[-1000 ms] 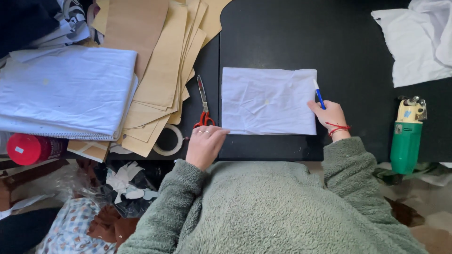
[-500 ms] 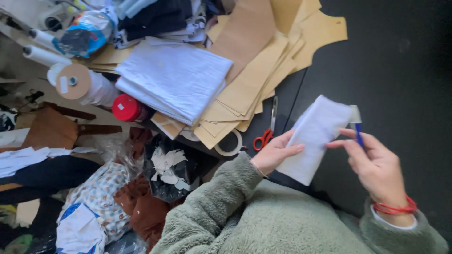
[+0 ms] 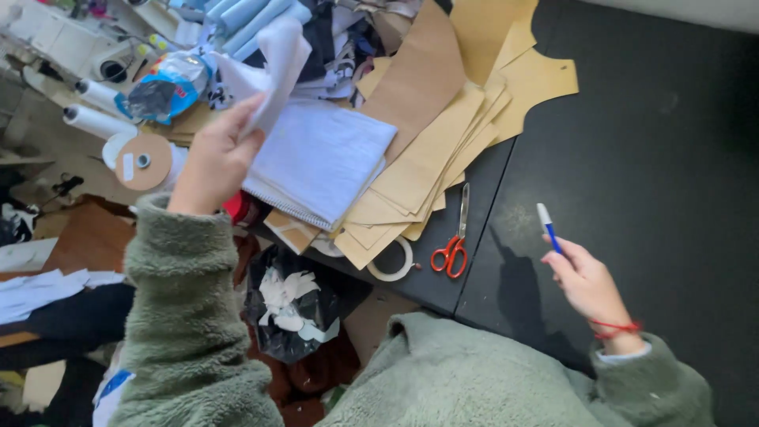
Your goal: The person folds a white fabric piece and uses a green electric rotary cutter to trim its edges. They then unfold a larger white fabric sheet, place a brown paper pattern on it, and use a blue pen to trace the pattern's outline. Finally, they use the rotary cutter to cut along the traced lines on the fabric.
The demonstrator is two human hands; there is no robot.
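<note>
Pinching a white rectangular cloth piece (image 3: 277,59), the left hand (image 3: 213,158) is raised over the folded white fabric stack (image 3: 320,162); long axis upright. A blue-and-white pen (image 3: 548,228), tip up-left, is gripped by right hand (image 3: 589,285) fingers above the black table (image 3: 632,158). Half a second earlier, the cloth was held by both hands.

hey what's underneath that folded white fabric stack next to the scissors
The folded white fabric stack lies on overlapping tan paper pattern pieces, which fan out from under its right and lower edges across the black table. What lies beneath its middle and left side is covered.
</note>
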